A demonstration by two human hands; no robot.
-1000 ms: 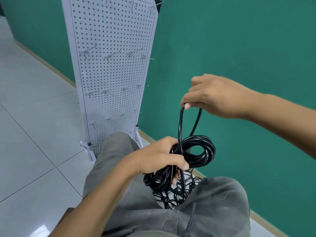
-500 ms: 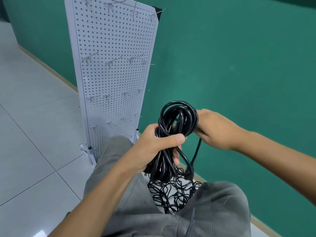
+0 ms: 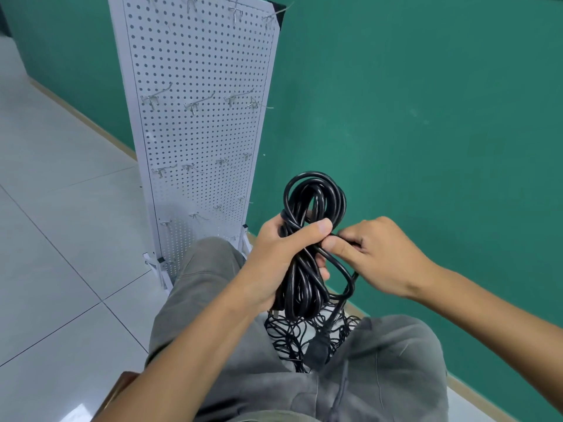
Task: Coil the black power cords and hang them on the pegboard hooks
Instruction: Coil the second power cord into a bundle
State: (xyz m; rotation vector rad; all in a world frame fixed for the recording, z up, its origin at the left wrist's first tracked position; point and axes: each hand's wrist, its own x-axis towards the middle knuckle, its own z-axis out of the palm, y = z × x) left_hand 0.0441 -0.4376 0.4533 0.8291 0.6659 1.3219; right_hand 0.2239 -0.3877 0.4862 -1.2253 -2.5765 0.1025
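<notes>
— What do we have in our left hand [image 3: 281,263]?

— The coiled black power cord [image 3: 310,239]; our fingers and thumb are curled round its middle, the top loop standing above the fist, the lower loops hanging over our lap.

— And our right hand [image 3: 377,257]?

— It pinches a loose strand beside the left thumb; the plug [image 3: 316,351] dangles between our knees, above a tangle of cords [image 3: 283,333] on the floor.

— The pegboard [image 3: 198,132]?

— Upright against the green wall [image 3: 426,117], its hooks [image 3: 195,105] bare.
</notes>
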